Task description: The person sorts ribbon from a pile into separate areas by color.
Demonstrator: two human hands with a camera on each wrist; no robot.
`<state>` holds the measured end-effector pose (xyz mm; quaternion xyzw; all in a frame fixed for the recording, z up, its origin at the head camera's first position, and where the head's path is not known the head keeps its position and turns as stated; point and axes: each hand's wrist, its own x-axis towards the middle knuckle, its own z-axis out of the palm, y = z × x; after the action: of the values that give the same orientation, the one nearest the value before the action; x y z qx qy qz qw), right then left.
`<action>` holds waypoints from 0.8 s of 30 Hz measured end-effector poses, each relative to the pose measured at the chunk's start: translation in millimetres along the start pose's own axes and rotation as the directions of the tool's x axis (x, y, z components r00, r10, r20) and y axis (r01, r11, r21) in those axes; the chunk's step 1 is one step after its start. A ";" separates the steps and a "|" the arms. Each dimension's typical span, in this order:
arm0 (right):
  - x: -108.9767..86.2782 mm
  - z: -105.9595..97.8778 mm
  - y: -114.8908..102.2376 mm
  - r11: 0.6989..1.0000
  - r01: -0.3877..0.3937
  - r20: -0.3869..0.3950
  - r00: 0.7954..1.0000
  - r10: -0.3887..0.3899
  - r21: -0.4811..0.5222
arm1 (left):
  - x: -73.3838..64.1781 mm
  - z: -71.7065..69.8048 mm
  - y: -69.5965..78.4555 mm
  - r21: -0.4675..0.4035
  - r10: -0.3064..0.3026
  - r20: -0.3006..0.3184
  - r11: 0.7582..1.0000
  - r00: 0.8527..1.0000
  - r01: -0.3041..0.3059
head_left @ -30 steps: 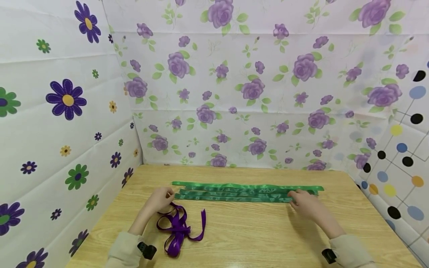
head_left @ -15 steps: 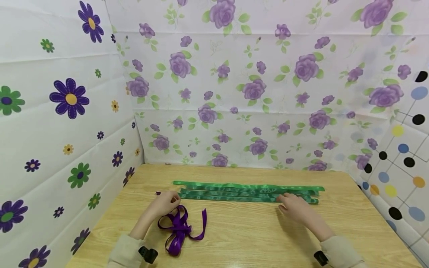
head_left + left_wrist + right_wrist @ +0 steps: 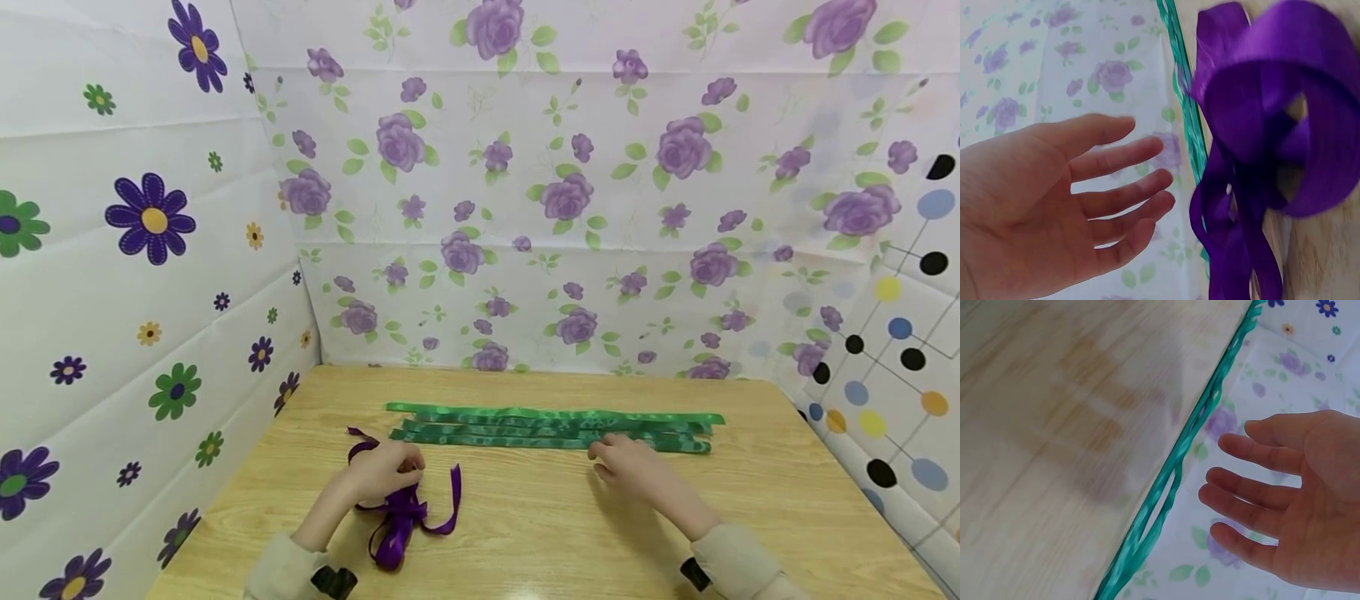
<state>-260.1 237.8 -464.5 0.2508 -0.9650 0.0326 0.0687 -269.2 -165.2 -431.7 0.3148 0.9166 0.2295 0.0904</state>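
Observation:
Several green ribbon strips (image 3: 510, 427) lie flattened side by side across the back half of the table. A looped bundle of purple ribbon (image 3: 397, 533) rests at the left, in front of the strips. My left hand (image 3: 382, 472) hovers over the bundle's upper part and hides some of it; in the left wrist view its fingers (image 3: 1124, 197) are spread and loosely bent, with nothing in them. My right hand (image 3: 630, 468) is just in front of the green strips, right of centre. In the right wrist view its fingers (image 3: 1244, 506) are relaxed and hold nothing.
The wooden table (image 3: 525, 517) meets a rose-patterned cloth (image 3: 480, 208) at the back. A daisy-printed cloth (image 3: 187, 317) hangs at the left side, a dotted one (image 3: 892, 392) at the right. One purple ribbon tail (image 3: 454, 492) stretches toward the table's middle.
My left hand has moved right and nearer, from the green strips' left end to over the purple ribbon. My right hand has slid left along the strips, uncovering their right end.

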 end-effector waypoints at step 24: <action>31.3 -6.1 -60.1 0.916 0.278 0.117 0.939 -0.322 0.289 | -0.2 41.5 52.7 0.267 -0.027 0.215 0.963 0.976 -0.032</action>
<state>-257.1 170.9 -452.1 0.4052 -0.9038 0.1315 -0.0402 -228.0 -113.6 -443.0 0.3486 0.9234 0.0676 0.1459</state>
